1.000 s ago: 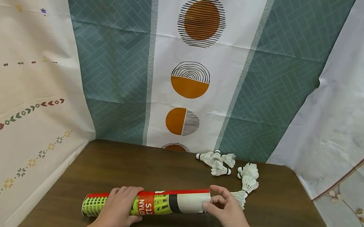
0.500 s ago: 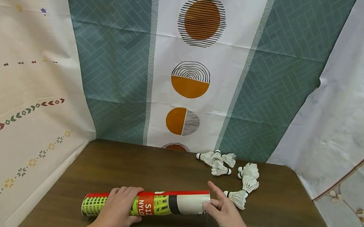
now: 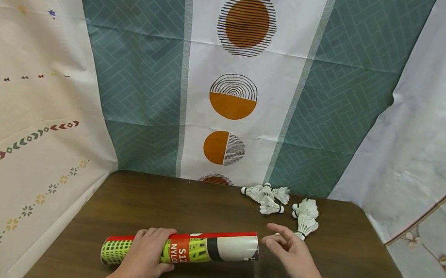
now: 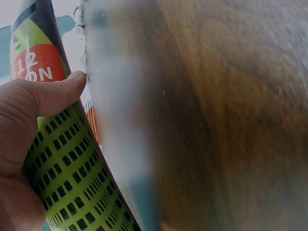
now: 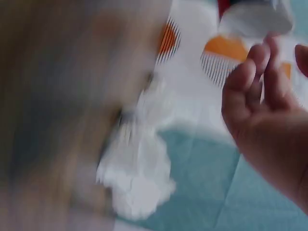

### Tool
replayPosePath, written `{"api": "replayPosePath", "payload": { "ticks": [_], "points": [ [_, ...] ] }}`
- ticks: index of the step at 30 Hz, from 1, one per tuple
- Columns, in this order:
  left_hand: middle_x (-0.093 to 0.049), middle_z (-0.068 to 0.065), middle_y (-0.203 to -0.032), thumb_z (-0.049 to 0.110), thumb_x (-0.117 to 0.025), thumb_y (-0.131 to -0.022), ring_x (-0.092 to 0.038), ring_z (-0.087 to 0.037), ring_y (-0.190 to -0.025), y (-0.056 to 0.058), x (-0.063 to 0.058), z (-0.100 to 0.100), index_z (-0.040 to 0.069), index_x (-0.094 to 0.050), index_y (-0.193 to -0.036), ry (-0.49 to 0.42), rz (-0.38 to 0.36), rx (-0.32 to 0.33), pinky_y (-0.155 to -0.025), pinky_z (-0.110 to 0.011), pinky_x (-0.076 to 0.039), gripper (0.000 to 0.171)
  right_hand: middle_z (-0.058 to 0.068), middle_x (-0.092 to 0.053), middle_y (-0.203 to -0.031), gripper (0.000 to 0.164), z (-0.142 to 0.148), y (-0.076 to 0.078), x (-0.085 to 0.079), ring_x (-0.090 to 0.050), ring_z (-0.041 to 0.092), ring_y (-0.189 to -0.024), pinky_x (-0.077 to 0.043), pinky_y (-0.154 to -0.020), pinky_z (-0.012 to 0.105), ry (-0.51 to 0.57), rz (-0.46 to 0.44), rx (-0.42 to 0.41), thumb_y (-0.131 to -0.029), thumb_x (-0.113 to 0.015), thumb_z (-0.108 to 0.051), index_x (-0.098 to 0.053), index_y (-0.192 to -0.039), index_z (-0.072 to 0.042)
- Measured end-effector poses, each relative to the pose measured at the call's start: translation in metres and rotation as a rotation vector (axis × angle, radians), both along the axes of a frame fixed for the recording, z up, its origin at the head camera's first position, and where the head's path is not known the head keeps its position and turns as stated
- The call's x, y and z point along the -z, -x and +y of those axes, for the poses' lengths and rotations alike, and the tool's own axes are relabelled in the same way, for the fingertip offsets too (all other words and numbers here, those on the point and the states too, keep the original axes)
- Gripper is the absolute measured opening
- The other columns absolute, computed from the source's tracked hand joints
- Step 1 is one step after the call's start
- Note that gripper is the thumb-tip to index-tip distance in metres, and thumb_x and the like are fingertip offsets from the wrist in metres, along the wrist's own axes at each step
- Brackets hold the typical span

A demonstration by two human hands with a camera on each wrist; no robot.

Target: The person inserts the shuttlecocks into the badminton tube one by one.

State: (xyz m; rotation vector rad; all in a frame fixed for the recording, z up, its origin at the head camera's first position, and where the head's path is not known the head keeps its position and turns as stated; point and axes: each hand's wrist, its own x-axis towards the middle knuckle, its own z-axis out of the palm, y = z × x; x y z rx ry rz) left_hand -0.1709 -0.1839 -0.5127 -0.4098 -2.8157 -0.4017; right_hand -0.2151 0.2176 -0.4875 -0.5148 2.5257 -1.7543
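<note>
Slantwise tube in left hand, white end rightward; right hand loosely curved

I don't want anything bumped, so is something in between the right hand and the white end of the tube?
Nothing visible stands between the right hand and the white end of the tube; the head view shows just a gap there. The shuttlecocks lie farther back on the table, one partly hidden behind that hand.
</note>
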Motion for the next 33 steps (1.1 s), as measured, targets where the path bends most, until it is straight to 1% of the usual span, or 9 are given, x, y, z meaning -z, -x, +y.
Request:
{"api": "replayPosePath", "payload": {
  "ticks": [3, 5, 7, 10, 13, 19, 23, 26, 33],
  "points": [
    [-0.074, -0.002, -0.121, 0.039, -0.104, -0.063, -0.065, -0.025, -0.112, 0.001, 0.001, -0.001, 0.016, -0.063, -0.136, 0.006, -0.008, -0.008, -0.099, -0.055, -0.047, 0.087, 0.02, -0.074, -0.124, 0.042, 0.019, 0.01, 0.003, -0.072, 0.016, -0.099, -0.057, -0.079, 0.028, -0.226, 0.104, 0.255, -0.103, -0.071, -0.02, -0.064, -0.141, -0.003],
    [-0.074, -0.002, -0.121, 0.039, -0.104, -0.063, -0.065, -0.025, -0.112, 0.001, 0.001, -0.002, 0.016, -0.063, -0.136, 0.011, -0.012, -0.011, -0.099, -0.055, -0.047, 0.087, 0.023, -0.071, -0.129, 0.044, 0.032, 0.017, 0.008, -0.07, 0.026, -0.099, -0.056, -0.077, 0.038, -0.389, 0.139, 0.367, -0.101, -0.073, -0.022, -0.065, -0.14, -0.003],
    [-0.074, -0.002, -0.122, 0.039, -0.104, -0.063, -0.065, -0.025, -0.112, 0.001, 0.001, -0.002, 0.016, -0.063, -0.136, 0.01, -0.02, -0.013, -0.1, -0.056, -0.047, 0.087, 0.028, -0.068, -0.133, 0.051, 0.043, 0.023, 0.015, -0.069, 0.04, -0.106, -0.057, -0.082, 0.05, -0.517, 0.145, 0.402, -0.1, -0.074, -0.026, -0.063, -0.143, -0.001],
    [-0.074, -0.002, -0.122, 0.038, -0.104, -0.063, -0.065, -0.025, -0.112, 0.001, 0.002, -0.002, 0.015, -0.063, -0.136, 0.008, -0.025, -0.013, -0.1, -0.056, -0.047, 0.087, 0.032, -0.065, -0.139, 0.064, 0.054, 0.03, 0.023, -0.064, 0.053, -0.119, -0.055, -0.091, 0.063, -0.609, 0.09, 0.375, -0.098, -0.076, -0.035, -0.058, -0.148, 0.001],
    [-0.074, -0.002, -0.121, 0.038, -0.104, -0.063, -0.065, -0.025, -0.112, 0.001, 0.002, -0.001, 0.016, -0.063, -0.136, 0.004, -0.025, -0.013, -0.1, -0.055, -0.047, 0.087, 0.031, -0.068, -0.136, 0.071, 0.057, 0.034, 0.028, -0.065, 0.054, -0.123, -0.054, -0.094, 0.065, -0.615, 0.025, 0.345, -0.097, -0.078, -0.038, -0.053, -0.15, 0.002],
    [-0.074, -0.001, -0.12, 0.038, -0.105, -0.062, -0.065, -0.024, -0.111, 0.001, 0.003, 0.0, 0.016, -0.063, -0.135, 0.009, -0.015, -0.013, -0.099, -0.054, -0.047, 0.086, 0.02, -0.076, -0.114, 0.065, 0.055, 0.035, 0.031, -0.073, 0.037, -0.103, -0.057, -0.083, 0.056, -0.577, 0.007, 0.335, -0.098, -0.077, -0.028, -0.053, -0.15, 0.001],
    [-0.074, -0.001, -0.119, 0.039, -0.105, -0.062, -0.065, -0.024, -0.11, 0.002, 0.003, 0.0, 0.017, -0.063, -0.134, 0.011, -0.013, -0.013, -0.099, -0.054, -0.047, 0.087, 0.01, -0.073, -0.099, 0.057, 0.054, 0.034, 0.029, -0.068, 0.025, -0.086, -0.053, -0.071, 0.045, -0.592, 0.01, 0.351, -0.097, -0.077, -0.023, -0.058, -0.146, -0.001],
    [-0.074, -0.001, -0.119, 0.039, -0.105, -0.062, -0.065, -0.024, -0.11, 0.002, 0.003, 0.0, 0.016, -0.063, -0.135, 0.013, -0.015, -0.014, -0.099, -0.054, -0.047, 0.087, 0.006, -0.07, -0.093, 0.052, 0.053, 0.034, 0.026, -0.062, 0.021, -0.078, -0.048, -0.065, 0.039, -0.607, 0.016, 0.361, -0.096, -0.078, -0.02, -0.062, -0.143, -0.003],
    [-0.074, -0.001, -0.12, 0.039, -0.105, -0.062, -0.065, -0.025, -0.11, 0.003, 0.003, 0.0, 0.016, -0.063, -0.135, 0.014, -0.018, -0.009, -0.099, -0.055, -0.047, 0.087, 0.004, -0.069, -0.085, 0.046, 0.055, 0.033, 0.025, -0.057, 0.017, -0.07, -0.045, -0.062, 0.035, -0.594, 0.048, 0.372, -0.095, -0.078, -0.015, -0.066, -0.138, -0.003]
  ]
}}
